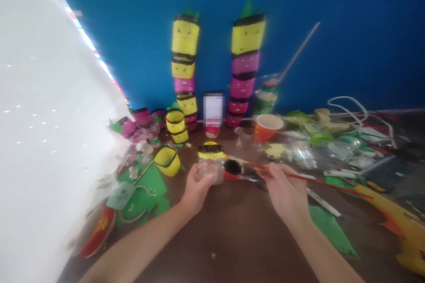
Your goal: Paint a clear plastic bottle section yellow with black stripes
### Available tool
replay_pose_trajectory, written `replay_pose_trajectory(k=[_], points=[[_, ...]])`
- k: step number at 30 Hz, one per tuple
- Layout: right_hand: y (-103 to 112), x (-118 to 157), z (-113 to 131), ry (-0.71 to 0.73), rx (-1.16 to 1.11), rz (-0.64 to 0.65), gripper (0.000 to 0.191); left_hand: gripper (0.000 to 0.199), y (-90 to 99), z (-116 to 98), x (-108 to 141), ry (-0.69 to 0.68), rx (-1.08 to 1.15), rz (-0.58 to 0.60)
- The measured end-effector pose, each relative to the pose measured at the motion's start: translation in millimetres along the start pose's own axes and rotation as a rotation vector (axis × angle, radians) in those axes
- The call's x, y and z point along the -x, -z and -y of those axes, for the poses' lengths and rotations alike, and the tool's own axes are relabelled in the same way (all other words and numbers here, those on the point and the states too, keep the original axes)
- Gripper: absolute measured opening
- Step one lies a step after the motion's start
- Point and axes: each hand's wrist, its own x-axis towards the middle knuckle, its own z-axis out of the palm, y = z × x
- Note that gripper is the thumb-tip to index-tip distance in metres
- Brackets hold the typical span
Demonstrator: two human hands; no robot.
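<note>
My left hand [196, 188] is closed around a clear plastic bottle piece [212, 171] whose upper part is painted yellow with a black rim. A long red paintbrush [318, 181] is pinched in my right hand [284, 190], its tip pointing left at the yellow band. Whether the bristles touch the band is too blurred to tell. Just right of the bottle piece, between the hands, sits a small red cup [233, 170] with dark paint inside.
Two tall stacks of yellow and magenta cups [184, 37] [245, 64] stand against the blue wall. A phone [213, 108] is propped between them. Green sheets [152, 185] and a red bowl [98, 230] lie left; a paper cup [268, 127] and plastic scraps lie right.
</note>
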Motion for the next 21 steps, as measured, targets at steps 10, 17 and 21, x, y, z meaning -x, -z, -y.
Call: replay_pose_trajectory(k=[10, 17, 21], points=[[-0.5, 1.4, -1.6, 0.013, 0.033, -0.044, 0.025, 0.043, 0.6, 1.5, -1.1, -0.003, -0.004, -0.020], [1.2, 5.9, -9.4, -0.002, 0.124, -0.032, 0.028, 0.043, 1.2, 2.6, -0.8, -0.004, 0.020, 0.006], [2.2, 1.5, -5.6, 0.062, 0.115, -0.064, 0.026, 0.044, 1.5, 2.8, -1.0, -0.010, 0.009, -0.021]])
